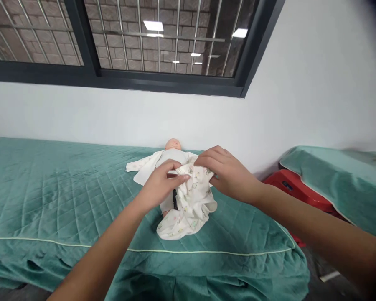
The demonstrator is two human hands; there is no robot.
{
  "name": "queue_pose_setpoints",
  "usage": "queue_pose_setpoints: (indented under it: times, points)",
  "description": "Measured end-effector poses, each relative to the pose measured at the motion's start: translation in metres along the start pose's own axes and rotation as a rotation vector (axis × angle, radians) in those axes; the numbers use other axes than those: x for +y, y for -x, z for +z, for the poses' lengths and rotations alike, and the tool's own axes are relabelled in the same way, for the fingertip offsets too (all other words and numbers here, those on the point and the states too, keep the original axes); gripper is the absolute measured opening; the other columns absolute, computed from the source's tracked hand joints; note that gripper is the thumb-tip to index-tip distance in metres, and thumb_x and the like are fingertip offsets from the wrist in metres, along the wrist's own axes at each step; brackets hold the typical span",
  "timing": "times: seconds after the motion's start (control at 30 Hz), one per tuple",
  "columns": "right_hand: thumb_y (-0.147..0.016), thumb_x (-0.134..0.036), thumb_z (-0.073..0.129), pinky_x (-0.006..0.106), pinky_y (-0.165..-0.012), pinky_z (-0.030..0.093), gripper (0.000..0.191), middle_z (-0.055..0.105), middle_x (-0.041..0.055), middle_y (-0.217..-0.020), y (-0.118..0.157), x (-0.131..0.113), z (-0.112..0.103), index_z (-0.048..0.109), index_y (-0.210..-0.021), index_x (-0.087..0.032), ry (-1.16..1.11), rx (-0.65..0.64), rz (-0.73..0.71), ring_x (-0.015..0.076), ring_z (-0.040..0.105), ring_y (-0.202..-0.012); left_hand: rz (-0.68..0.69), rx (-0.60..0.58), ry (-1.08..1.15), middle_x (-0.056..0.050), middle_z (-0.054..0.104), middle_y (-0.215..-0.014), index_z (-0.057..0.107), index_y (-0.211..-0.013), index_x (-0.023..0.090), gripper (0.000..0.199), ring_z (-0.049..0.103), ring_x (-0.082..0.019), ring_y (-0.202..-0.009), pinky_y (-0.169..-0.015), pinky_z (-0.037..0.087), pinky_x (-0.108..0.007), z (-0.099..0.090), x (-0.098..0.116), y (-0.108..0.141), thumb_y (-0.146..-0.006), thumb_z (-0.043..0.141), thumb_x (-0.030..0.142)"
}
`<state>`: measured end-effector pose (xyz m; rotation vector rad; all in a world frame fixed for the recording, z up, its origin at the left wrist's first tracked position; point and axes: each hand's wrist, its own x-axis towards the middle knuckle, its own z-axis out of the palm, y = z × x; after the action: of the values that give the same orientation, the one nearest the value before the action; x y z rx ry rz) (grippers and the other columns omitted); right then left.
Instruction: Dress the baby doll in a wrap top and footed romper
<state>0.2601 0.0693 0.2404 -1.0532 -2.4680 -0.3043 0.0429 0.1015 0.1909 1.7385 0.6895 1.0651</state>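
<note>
A baby doll (pixel 173 144) lies on its back on the green bed, its head toward the wall. Spread under and around its upper body is a white patterned baby top (pixel 142 164). Over the doll's lower body I hold up small white printed baby pants (pixel 194 194). My left hand (pixel 161 184) pinches their upper edge between thumb and fingers. On the other side, my right hand (pixel 224 173) grips the same edge, its fingertips partly hidden by the cloth. A dark strip (pixel 175 200) shows beside the doll's leg, which the pants mostly cover.
The quilted green bedspread (pixel 65 188) stretches far to the left, and its pale-piped front edge is near me. Behind stands a white wall (pixel 128 113) with a barred window (pixel 163 46). At right are a red plastic object (pixel 297 190) and another green-covered surface (pixel 341 179).
</note>
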Motion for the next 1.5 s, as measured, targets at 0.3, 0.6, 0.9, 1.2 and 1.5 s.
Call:
queue_pose_setpoints:
  times: [0.3,0.6,0.9,1.2,1.5]
  points:
    - [-0.080,-0.034,0.068,0.032,-0.077,0.049,0.043,0.067,0.0018,-0.103,-0.040,-0.027,-0.022,0.056,-0.120,-0.025,-0.498,-0.083,0.374,0.0197,0.063,-0.092,0.164,0.086,0.145,-0.005,0.065,-0.097,0.066,-0.087,0.017,0.017,0.060,-0.017,-0.088,-0.077,0.047,-0.028,-0.034,0.049,-0.011,-0.083,0.069,0.034]
    - [-0.080,-0.039,0.072,0.024,-0.060,0.044,0.022,0.063,-0.0023,-0.074,-0.085,-0.017,-0.069,0.066,-0.081,-0.019,-0.932,0.041,0.387,0.0120,0.061,-0.069,0.219,0.195,0.373,0.001,0.056,-0.073,0.060,-0.078,0.017,0.021,0.061,-0.014,-0.073,-0.067,0.048,-0.024,-0.074,0.086,-0.023,-0.087,0.065,0.036]
    - [-0.079,-0.044,0.073,0.018,-0.058,0.043,0.028,0.062,-0.0043,-0.076,-0.109,-0.035,-0.052,0.064,-0.091,-0.020,-1.163,0.186,0.394,0.0104,0.062,-0.073,0.018,-0.110,0.128,-0.005,0.070,-0.085,0.072,-0.100,0.014,0.031,0.068,-0.025,-0.083,-0.069,0.053,-0.032,-0.076,0.102,-0.023,-0.072,0.079,0.025]
    - [-0.069,-0.042,0.081,0.026,-0.058,0.050,0.033,0.071,0.0029,-0.082,-0.074,-0.008,-0.027,0.072,-0.090,-0.018,-1.134,-0.121,0.467,0.0156,0.065,-0.069,-0.011,0.015,0.209,-0.008,0.071,-0.088,0.068,-0.105,0.014,0.042,0.067,-0.020,-0.074,-0.061,0.051,-0.027,-0.065,0.057,-0.020,-0.079,0.073,0.047]
    - [-0.081,-0.047,0.070,0.032,-0.076,0.056,0.029,0.072,0.0046,-0.084,-0.074,-0.025,0.005,0.068,-0.090,-0.019,-1.489,0.125,0.550,0.0206,0.068,-0.083,-0.174,-0.344,0.269,-0.008,0.070,-0.073,0.072,-0.098,0.015,0.042,0.067,-0.022,-0.066,-0.063,0.054,-0.035,-0.044,0.043,-0.014,-0.077,0.072,0.051]
